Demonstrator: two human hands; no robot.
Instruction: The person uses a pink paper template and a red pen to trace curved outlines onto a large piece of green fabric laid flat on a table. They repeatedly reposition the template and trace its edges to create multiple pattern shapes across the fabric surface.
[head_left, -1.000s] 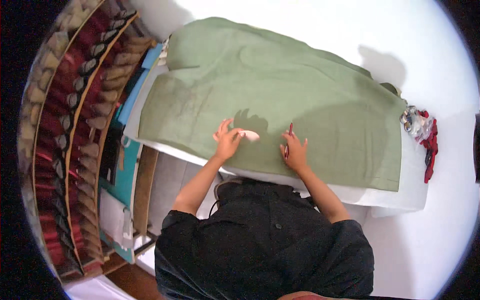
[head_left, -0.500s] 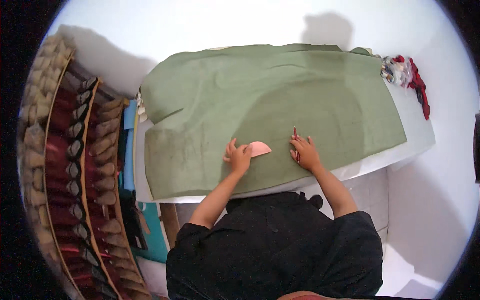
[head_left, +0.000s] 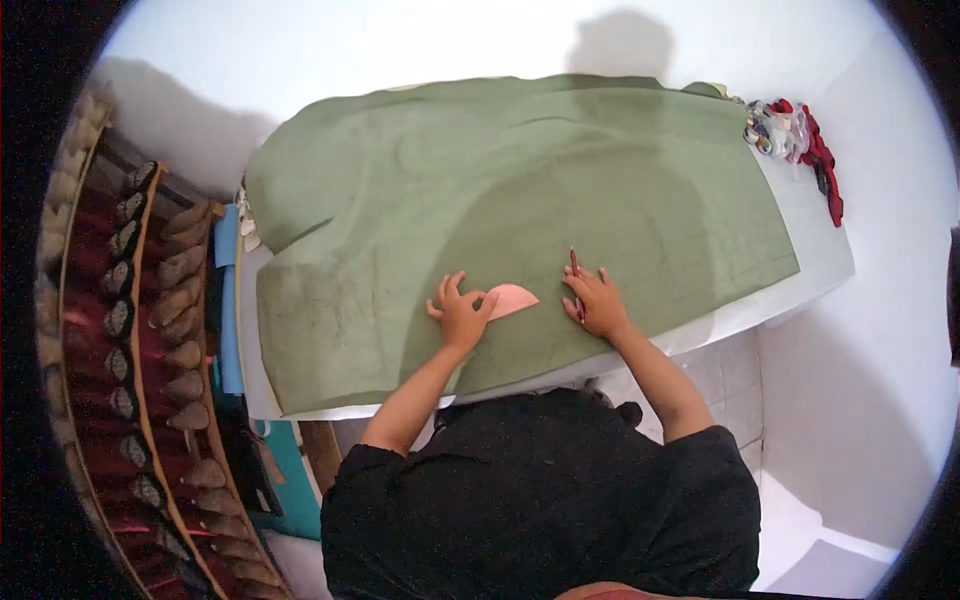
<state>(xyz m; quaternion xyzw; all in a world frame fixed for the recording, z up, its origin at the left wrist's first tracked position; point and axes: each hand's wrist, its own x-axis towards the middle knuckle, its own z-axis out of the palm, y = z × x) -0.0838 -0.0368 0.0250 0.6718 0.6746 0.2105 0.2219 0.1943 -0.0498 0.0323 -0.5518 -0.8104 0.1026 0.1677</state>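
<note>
At near edge of worktop point(head_left: 800, 290): left hand point(head_left: 458, 318) spread flat, pinning pink half-round template point(head_left: 510, 298) on green cloth point(head_left: 520, 210). Right hand point(head_left: 598, 303) pinches red pencil point(head_left: 575, 282). Step looks like marking; tracing needs template held steady.

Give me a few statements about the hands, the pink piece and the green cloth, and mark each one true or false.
1. The left hand rests on the pink half-round piece. True.
2. The right hand holds a pair of scissors. False: it holds a thin red pencil-like stick.
3. The green cloth lies spread over the white table. True.
4. The pink half-round piece lies at the far right corner of the table. False: it lies near the front edge, between the two hands.
5. A heap of red and mixed scraps sits at the table's far right corner. True.
</note>
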